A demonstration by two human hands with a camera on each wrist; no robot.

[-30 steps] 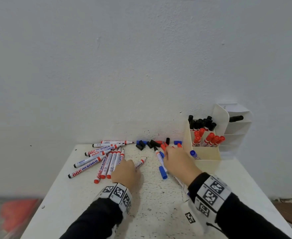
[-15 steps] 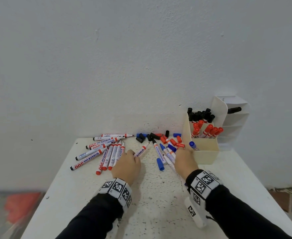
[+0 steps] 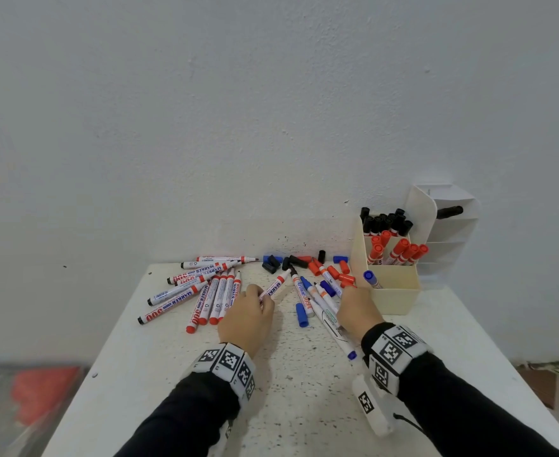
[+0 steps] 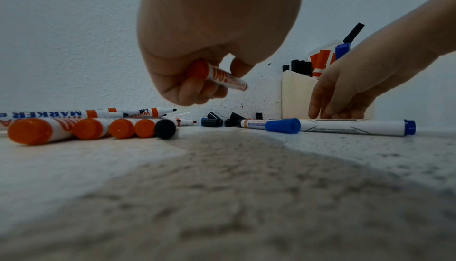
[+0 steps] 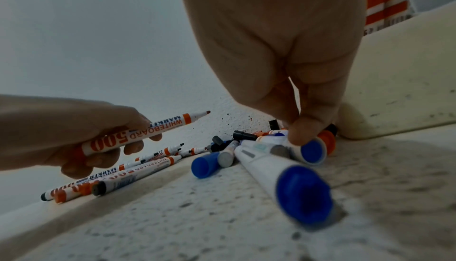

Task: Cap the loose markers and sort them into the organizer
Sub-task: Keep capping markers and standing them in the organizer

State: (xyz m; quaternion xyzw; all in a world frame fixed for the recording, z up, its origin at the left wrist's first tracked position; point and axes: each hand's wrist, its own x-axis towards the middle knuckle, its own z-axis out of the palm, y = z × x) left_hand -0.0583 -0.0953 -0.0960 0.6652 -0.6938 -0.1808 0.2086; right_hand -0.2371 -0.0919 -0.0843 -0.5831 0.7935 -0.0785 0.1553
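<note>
My left hand (image 3: 261, 296) grips an uncapped red whiteboard marker (image 3: 275, 286) and holds it just above the table, tip pointing to the back wall; the same marker (image 5: 138, 134) shows in the right wrist view. My right hand (image 3: 349, 291) reaches down beside the cream organizer (image 3: 393, 295), and its fingertips (image 5: 308, 134) pinch a red cap (image 5: 329, 141) lying among blue markers. More uncapped markers (image 3: 205, 291) lie fanned out on the left. Loose black, blue and red caps (image 3: 298, 262) are scattered along the wall.
The organizer holds capped black and red markers and one blue one. A white tiered shelf (image 3: 453, 225) stands behind it. A loose blue cap (image 3: 302, 315) and long blue markers (image 3: 332, 324) lie between my hands. The white table (image 3: 304, 390) ends at the wall.
My left hand went from lying on the table to holding the red marker up. My right hand drew back from the cap pile to the organizer's front corner.
</note>
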